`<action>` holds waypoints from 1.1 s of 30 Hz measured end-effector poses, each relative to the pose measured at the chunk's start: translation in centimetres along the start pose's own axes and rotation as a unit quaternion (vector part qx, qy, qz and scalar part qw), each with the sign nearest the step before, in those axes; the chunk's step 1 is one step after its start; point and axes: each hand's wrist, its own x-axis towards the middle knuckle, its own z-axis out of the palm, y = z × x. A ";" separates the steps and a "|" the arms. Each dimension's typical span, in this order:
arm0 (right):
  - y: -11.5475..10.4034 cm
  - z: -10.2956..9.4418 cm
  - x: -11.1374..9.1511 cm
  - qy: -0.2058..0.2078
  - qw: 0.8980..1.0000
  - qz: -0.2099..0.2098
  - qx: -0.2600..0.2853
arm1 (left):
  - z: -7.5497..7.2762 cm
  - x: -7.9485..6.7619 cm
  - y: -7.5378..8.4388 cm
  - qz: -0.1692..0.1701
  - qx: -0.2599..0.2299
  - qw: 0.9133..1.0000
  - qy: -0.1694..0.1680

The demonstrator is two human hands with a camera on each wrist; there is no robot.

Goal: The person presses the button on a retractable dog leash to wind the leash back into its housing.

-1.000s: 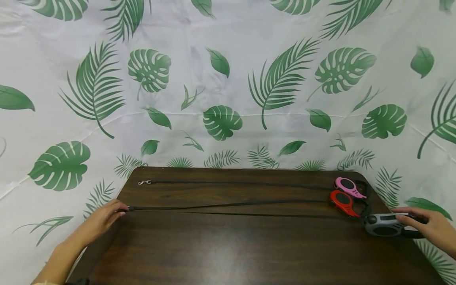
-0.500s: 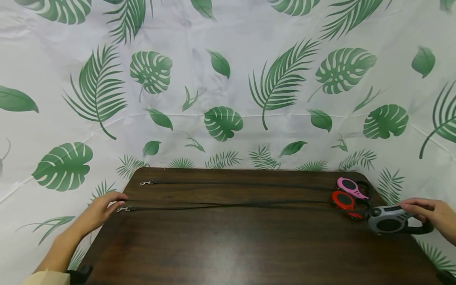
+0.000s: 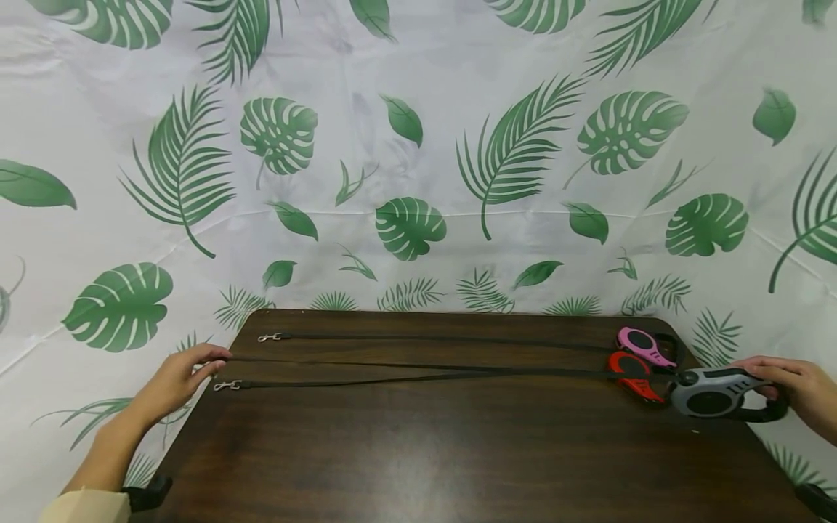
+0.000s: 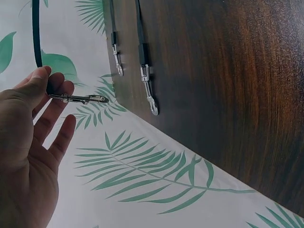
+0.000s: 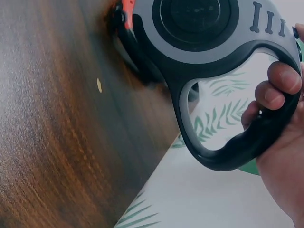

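My right hand [image 3: 787, 381] grips the black looped handle of a grey retractable dog leash [image 3: 709, 394], its fingers curled through the loop in the right wrist view. Beyond the table's left edge, my left hand [image 3: 183, 378] pinches the black end of that leash's strap between thumb and fingers. A metal snap hook [image 4: 80, 98] sticks out from the pinch in the left wrist view. Stretched across the table, the strap [image 3: 392, 367] runs between both hands. Partly behind the grey leash lies a red retractable leash [image 3: 631, 365], with a pink one [image 3: 637, 340] behind it.
Two more straps lie along the brown table [image 3: 418, 450], ending in snap hooks [image 3: 227, 385] at the left side. A small pale fleck [image 5: 99, 85] is on the wood near the right edge. A leaf-print cloth [image 3: 340, 145] hangs behind the table.
My left hand has lifted its strap end up and away from the hook of the red leash's strap. My right hand has raised the grey leash slightly; the strap now crosses above the red leash.
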 end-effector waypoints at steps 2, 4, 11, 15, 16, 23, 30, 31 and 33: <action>-0.1 0.0 0.0 0.003 1.000 -0.003 0.005 | -0.1 0.0 0.0 -0.001 0.003 1.000 -0.001; -0.1 0.0 0.1 0.005 1.000 -0.007 0.006 | -0.3 0.0 0.0 0.000 0.005 1.000 -0.006; -0.1 0.0 0.0 0.009 1.000 -0.016 0.017 | -0.6 -0.2 -0.3 -0.007 0.002 1.000 -0.028; 0.0 -0.1 -0.1 0.002 1.000 -0.019 0.015 | -0.8 -0.2 -0.1 -0.014 0.003 0.999 -0.036; 0.0 -0.1 -0.1 0.001 1.000 -0.018 0.012 | -0.9 -0.2 0.0 -0.015 0.004 0.999 -0.038; 0.0 -0.2 -0.1 0.003 0.999 -0.030 0.020 | -1.2 -0.2 0.2 -0.013 0.010 0.999 -0.038; -0.4 0.3 -0.3 0.027 0.999 -0.029 0.010 | -1.2 -0.1 0.4 -0.011 0.007 0.999 -0.037; -0.4 0.3 -0.3 0.030 0.999 -0.027 0.012 | -1.2 -0.1 0.4 -0.010 0.007 0.999 -0.037; -0.4 0.4 -0.4 0.031 0.999 -0.024 0.019 | -1.2 -0.1 0.4 -0.005 0.008 0.999 -0.036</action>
